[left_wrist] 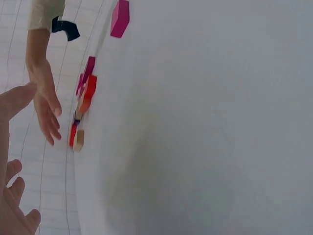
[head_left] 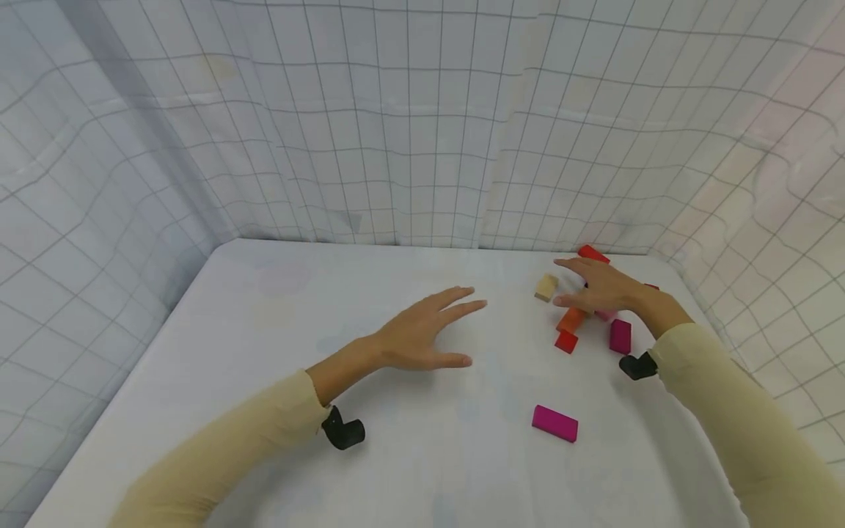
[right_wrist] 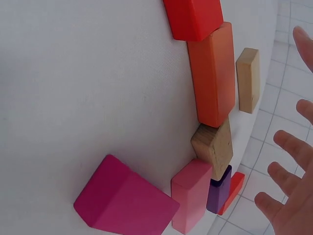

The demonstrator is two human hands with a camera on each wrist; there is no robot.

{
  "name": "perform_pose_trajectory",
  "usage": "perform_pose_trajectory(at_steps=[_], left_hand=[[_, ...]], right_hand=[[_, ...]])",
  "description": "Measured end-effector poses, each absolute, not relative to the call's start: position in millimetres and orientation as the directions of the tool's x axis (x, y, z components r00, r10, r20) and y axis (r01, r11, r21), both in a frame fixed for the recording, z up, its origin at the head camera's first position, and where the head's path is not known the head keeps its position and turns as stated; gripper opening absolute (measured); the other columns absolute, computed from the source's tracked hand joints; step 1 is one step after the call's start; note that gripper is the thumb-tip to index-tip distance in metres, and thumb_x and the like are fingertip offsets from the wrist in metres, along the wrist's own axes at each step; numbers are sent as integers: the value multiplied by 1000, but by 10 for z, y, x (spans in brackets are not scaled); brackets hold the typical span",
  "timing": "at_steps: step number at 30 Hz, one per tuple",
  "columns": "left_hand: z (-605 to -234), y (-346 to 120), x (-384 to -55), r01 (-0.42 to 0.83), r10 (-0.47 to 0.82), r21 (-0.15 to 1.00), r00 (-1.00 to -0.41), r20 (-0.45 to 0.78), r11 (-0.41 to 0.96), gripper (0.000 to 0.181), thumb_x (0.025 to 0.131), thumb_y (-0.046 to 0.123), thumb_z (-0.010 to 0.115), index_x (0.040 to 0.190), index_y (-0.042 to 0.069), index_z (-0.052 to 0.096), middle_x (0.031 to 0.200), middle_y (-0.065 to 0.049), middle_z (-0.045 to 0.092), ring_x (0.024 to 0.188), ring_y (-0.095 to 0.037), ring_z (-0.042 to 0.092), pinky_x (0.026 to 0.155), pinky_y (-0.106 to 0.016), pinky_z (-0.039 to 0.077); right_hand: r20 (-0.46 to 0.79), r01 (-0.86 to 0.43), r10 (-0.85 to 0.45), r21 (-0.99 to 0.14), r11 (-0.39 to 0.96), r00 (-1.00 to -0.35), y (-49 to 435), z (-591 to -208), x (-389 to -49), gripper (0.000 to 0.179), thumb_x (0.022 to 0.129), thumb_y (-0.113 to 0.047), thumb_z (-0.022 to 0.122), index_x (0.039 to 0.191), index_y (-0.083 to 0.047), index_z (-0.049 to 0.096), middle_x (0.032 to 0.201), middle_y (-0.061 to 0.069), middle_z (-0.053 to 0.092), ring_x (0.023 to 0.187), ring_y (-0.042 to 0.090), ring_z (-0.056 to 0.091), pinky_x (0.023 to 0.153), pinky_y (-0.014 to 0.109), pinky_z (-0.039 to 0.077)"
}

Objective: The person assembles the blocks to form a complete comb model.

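My left hand [head_left: 422,337] hovers over the middle of the white table with its fingers spread, holding nothing. Over a loose group of toy blocks on the right is my right hand [head_left: 597,286], fingers extended and apart from them. Beneath and around it lie a red block [right_wrist: 193,19], an orange block [right_wrist: 210,76], a brown wooden block [right_wrist: 215,147], a pink block [right_wrist: 190,193], a purple block [right_wrist: 219,191] and a magenta block [right_wrist: 127,200]. A pale wooden block [head_left: 546,287] lies just left of the right fingertips. The right hand partly hides the group in the head view.
Nearer the front, a separate magenta block [head_left: 555,424] lies on the white tabletop [head_left: 264,308]. Another red block [head_left: 593,254] is near the back edge. White cloth with a grid pattern [head_left: 422,132] stands behind the table and on both sides.
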State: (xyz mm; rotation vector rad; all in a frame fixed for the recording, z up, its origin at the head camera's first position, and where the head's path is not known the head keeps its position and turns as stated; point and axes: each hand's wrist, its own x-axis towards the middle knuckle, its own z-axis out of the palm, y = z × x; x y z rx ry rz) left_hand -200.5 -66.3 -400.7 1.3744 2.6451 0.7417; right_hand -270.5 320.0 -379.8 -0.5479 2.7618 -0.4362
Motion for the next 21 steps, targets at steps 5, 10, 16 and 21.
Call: perform_pose_trajectory(at_steps=[5,10,16,21], left_hand=[[-4085,-387,-1886,716,863,590,-501,62,373,85,95,40,74,165,26,28,169,-1,23,154,-16,21,118,-49,33],[-4223,-127,-1819,696,918,651,-396,-5,304,80,95,32,76,163,21,35,165,2,31,151,-10,24,119,-35,29],[-4330,187,-1711,724,947,629,-315,-64,283,68,95,29,77,156,18,47,156,6,45,143,-6,36,116,-26,31],[-4350,405,-1658,768,957,582,-280,-71,268,57,95,27,78,147,15,59,141,7,58,125,0,51,107,-18,37]], right_hand=[[-242,-302,-404,-367,880,-882,3160,-3844,-2762,89,93,-49,73,162,-8,33,160,25,35,143,46,33,107,75,31],[-266,-282,-397,-384,879,-878,3155,-3939,-2813,89,92,-53,74,161,-11,35,153,25,44,138,45,40,106,74,33],[-288,-257,-380,-384,887,-879,3137,-4051,-2836,94,90,-51,76,160,-3,34,146,26,48,131,43,44,108,68,37],[-262,-253,-358,-362,897,-896,3118,-4086,-2866,90,91,-46,78,155,5,39,145,27,48,129,43,45,108,66,38]])
